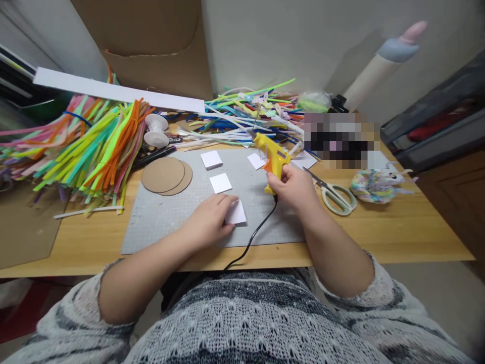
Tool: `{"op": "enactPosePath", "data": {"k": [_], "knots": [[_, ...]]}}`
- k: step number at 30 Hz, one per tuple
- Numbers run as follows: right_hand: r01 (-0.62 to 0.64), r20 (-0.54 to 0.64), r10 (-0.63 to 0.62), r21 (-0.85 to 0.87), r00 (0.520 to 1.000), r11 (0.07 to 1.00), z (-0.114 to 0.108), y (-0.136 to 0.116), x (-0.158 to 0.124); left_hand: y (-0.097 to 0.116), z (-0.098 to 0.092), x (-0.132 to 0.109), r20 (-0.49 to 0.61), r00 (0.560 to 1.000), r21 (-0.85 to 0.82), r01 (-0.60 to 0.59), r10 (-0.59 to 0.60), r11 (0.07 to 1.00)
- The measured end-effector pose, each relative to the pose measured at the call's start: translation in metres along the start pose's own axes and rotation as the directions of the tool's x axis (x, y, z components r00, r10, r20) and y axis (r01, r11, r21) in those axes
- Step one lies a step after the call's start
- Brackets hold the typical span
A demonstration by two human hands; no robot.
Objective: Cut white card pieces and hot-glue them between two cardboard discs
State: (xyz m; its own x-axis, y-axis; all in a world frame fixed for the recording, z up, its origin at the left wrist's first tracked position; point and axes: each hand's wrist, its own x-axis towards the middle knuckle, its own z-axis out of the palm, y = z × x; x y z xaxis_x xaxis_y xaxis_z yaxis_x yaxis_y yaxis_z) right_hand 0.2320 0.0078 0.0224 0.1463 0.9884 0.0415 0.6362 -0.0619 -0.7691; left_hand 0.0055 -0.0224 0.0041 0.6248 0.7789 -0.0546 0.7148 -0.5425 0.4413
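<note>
My right hand (pixel 293 187) is wrapped round the handle of a yellow hot glue gun (pixel 273 154), its nozzle pointing away and up to the left. A black cord (pixel 254 233) trails from the gun's base over the mat's front edge. My left hand (pixel 212 217) grips the left side of a white square piece (pixel 237 214) low over the grey cutting mat (pixel 151 227); the fingers cover part of it. Beyond that hand lie another white square (pixel 220 183) and a thicker-looking white square (pixel 211 160). More white pieces (pixel 256 161) lie partly behind the glue gun.
Two overlapping brown cardboard discs (pixel 164 175) rest on the mat's left. Green-handled scissors (pixel 337 198) lie at its right, beside a pastel fuzzy item (pixel 373 186). Bundles of pipe cleaners (pixel 94 141), a wire spool (pixel 156 130) and a long white strip (pixel 121 92) fill the back left.
</note>
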Motion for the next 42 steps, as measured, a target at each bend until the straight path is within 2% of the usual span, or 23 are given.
{"op": "enactPosePath", "data": {"k": [1,3,6,7,9,11,13,16,18,19,20,22,23,24,25,26,29,33,38,42], "knots": [[-0.01,0.012,0.008,0.169,1.0,0.986,0.001,0.0,0.0,0.0,-0.002,0.003,0.008,1.0,-0.007,0.016,-0.016,1.0],[-0.044,0.083,0.006,0.467,0.996,0.883,0.003,0.001,0.0,-0.003,-0.009,0.011,-0.026,0.997,-0.021,0.068,-0.069,0.997],[-0.105,0.183,-0.034,0.695,0.982,0.712,0.007,0.0,0.001,-0.013,-0.021,0.027,-0.19,0.966,-0.006,0.178,-0.176,0.984],[-0.129,0.214,-0.047,0.733,0.976,0.668,0.008,-0.001,0.0,-0.017,-0.024,0.033,-0.222,0.952,0.024,0.22,-0.209,0.975],[-0.178,0.271,-0.074,0.792,0.96,0.583,0.01,-0.003,-0.002,-0.025,-0.027,0.044,-0.19,0.948,0.074,0.272,-0.254,0.959],[-0.215,0.315,-0.119,0.835,0.942,0.507,0.01,-0.005,-0.004,-0.03,-0.027,0.05,-0.12,0.958,0.094,0.273,-0.261,0.957],[-0.249,0.36,-0.183,0.86,0.915,0.446,0.01,-0.006,-0.007,-0.033,-0.027,0.052,-0.118,0.965,0.074,0.243,-0.234,0.967],[-0.325,0.448,-0.256,0.854,0.857,0.407,0.007,-0.006,-0.01,-0.033,-0.027,0.045,-0.258,0.945,-0.056,0.193,-0.201,0.98],[-0.363,0.489,-0.26,0.836,0.833,0.411,0.006,-0.006,-0.011,-0.029,-0.028,0.038,-0.306,0.911,-0.303,0.181,-0.275,0.936],[-0.364,0.493,-0.261,0.833,0.83,0.417,0.006,-0.005,-0.011,-0.027,-0.028,0.033,-0.275,0.901,-0.481,0.173,-0.335,0.86],[-0.351,0.484,-0.265,0.837,0.834,0.42,0.006,-0.005,-0.012,-0.025,-0.028,0.029,-0.203,0.9,-0.665,0.163,-0.386,0.729],[-0.308,0.447,-0.284,0.852,0.848,0.423,0.009,-0.004,-0.013,-0.022,-0.026,0.022,-0.009,0.916,-0.923,0.147,-0.402,0.356],[-0.288,0.432,-0.295,0.859,0.852,0.423,0.011,-0.004,-0.014,-0.022,-0.025,0.02,0.068,0.925,-0.972,0.145,-0.374,0.183],[-0.275,0.422,-0.301,0.862,0.855,0.425,0.013,-0.004,-0.015,-0.022,-0.023,0.017,0.119,0.931,-0.987,0.148,-0.345,0.057],[-0.27,0.419,-0.3,0.862,0.857,0.43,0.016,-0.003,-0.016,-0.022,-0.022,0.016,0.15,0.934,-0.988,0.152,-0.324,-0.018],[-0.269,0.42,-0.293,0.858,0.859,0.438,0.019,-0.003,-0.018,-0.024,-0.02,0.015,0.163,0.936,-0.987,0.154,-0.311,-0.052],[-0.257,0.427,-0.247,0.82,0.87,0.512,0.027,-0.003,-0.025,-0.028,-0.017,0.012,0.163,0.948,-0.987,0.161,-0.275,-0.029],[-0.176,0.39,-0.226,0.763,0.893,0.622,0.032,-0.004,-0.033,-0.027,-0.018,0.009,0.138,0.961,-0.989,0.148,-0.24,0.027],[-0.144,0.377,-0.251,0.761,0.891,0.633,0.035,-0.001,-0.037,-0.021,-0.021,0.007,0.081,0.972,-0.996,0.089,-0.219,0.028],[-0.169,0.386,-0.249,0.778,0.888,0.605,0.037,0.001,-0.037,-0.02,-0.022,0.006,0.09,0.976,-0.991,0.106,-0.196,0.076]]}}
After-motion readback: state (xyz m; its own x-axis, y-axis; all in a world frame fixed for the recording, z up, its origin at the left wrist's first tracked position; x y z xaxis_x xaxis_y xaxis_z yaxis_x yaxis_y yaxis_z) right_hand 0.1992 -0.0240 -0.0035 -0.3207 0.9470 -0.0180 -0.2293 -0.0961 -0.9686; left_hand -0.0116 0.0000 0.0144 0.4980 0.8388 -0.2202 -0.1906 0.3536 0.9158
